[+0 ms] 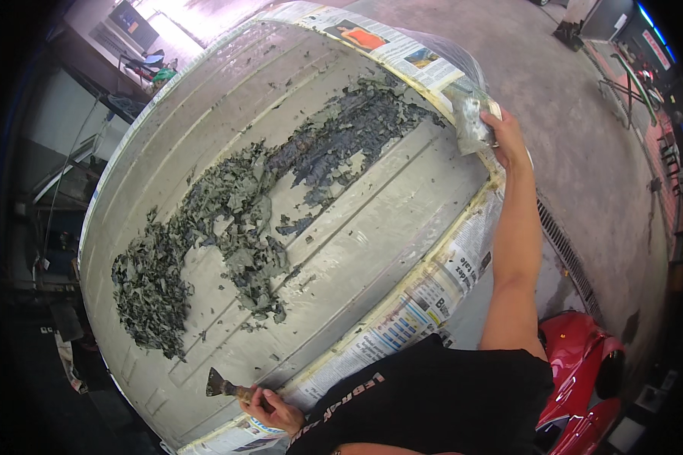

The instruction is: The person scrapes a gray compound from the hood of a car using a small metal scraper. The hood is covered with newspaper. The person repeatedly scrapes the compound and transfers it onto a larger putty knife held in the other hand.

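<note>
My left hand (pixel 275 413) is closed around the handle of a scraper (pixel 220 384). The scraper's dark, flared blade points up and left over the near part of a bare grey, ribbed vehicle roof (pixel 387 201). With my right arm stretched out, my right hand (pixel 506 136) grips a translucent, greyish-white object (pixel 474 125) at the roof's far right edge. It looks like a crumpled plastic bag or clear container; I cannot tell which. Curled dark flakes of stripped paint (pixel 235 201) lie in a broad, uneven band across the roof, away from both hands.
Newspaper sheets (pixel 410 303) and yellowish masking tape border the roof. Clear plastic film (pixel 463 57) hangs off its far right corner. A floor drain grate (pixel 569 254) runs along the right, near a red glossy vehicle part (pixel 580 371). A green-barred stand (pixel 636 87) stands farther back.
</note>
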`<state>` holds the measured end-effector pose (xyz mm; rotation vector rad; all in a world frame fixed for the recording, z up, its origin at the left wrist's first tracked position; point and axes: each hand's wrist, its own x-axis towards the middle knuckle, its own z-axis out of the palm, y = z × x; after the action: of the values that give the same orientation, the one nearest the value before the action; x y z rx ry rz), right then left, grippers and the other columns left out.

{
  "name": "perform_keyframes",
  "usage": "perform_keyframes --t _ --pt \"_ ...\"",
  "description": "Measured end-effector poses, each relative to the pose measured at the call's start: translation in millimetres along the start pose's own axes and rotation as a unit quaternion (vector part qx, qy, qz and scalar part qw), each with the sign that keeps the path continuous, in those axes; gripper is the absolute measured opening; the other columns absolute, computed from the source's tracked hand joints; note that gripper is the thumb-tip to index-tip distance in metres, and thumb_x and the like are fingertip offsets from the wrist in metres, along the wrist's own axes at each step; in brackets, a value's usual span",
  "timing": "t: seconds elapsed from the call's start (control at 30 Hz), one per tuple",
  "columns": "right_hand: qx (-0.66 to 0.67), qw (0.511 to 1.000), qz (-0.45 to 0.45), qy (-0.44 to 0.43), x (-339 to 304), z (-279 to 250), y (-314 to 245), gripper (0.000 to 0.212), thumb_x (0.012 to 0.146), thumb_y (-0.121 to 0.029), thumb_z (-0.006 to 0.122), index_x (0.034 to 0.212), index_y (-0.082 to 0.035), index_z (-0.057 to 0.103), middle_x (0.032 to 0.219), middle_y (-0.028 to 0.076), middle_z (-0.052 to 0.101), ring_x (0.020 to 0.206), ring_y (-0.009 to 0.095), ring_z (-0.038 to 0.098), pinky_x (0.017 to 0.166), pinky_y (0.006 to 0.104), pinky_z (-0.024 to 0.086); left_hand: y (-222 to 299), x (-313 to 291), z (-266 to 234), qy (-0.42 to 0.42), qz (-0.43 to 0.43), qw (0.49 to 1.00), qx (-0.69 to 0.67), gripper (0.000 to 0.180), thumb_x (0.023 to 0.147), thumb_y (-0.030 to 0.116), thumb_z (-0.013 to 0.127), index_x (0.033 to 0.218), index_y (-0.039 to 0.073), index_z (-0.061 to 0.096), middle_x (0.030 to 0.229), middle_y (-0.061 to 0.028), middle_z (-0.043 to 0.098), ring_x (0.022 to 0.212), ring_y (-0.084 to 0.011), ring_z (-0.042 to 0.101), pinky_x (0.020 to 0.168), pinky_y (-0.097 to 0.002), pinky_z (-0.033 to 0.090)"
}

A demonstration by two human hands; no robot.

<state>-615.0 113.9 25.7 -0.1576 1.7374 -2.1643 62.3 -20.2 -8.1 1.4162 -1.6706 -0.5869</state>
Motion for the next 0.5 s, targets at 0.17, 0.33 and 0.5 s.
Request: perform_keyframes --t 0.17,0.33,0.5 --pt "-0.151 0.988 0.008 0.029 6.1 -37.0 2.4 0.035 0.090 -0.005 0.064 0.123 0.005 0.063 0.108 0.010 0.071 0.093 0.016 0.068 0.083 0.0323 0.054 1.2 -1.4 -1.4 -0.007 0.003 1.000 0.015 0.018 0.100 0.013 0.061 0.111 -0.001 0.059 0.138 -0.0194 0.042 0.125 -0.0325 0.053 0.105 -0.0409 0.044" --pt "-0.115 0.992 0.044 -0.032 -14.5 -21.7 3.7 0.039 0.090 -0.007 0.067 0.127 0.004 0.061 0.113 0.010 0.070 0.095 0.016 0.068 0.086 0.0307 0.054 2.4 0.8 1.8 -0.011 0.001 1.000 -0.006 0.017 0.099 0.013 0.062 0.110 0.000 0.059 0.137 -0.0187 0.043 0.125 -0.0329 0.053 0.105 -0.0416 0.043" --pt "-0.020 0.989 -0.031 -0.146 -49.3 59.1 -27.0 0.036 0.091 -0.012 0.070 0.123 0.003 0.062 0.112 0.009 0.069 0.095 0.015 0.067 0.086 0.0297 0.054 -2.9 0.1 -9.7 -0.010 0.028 0.998 0.048 0.018 0.099 0.014 0.062 0.109 -0.001 0.060 0.136 -0.0186 0.043 0.124 -0.0321 0.054 0.106 -0.0416 0.043"
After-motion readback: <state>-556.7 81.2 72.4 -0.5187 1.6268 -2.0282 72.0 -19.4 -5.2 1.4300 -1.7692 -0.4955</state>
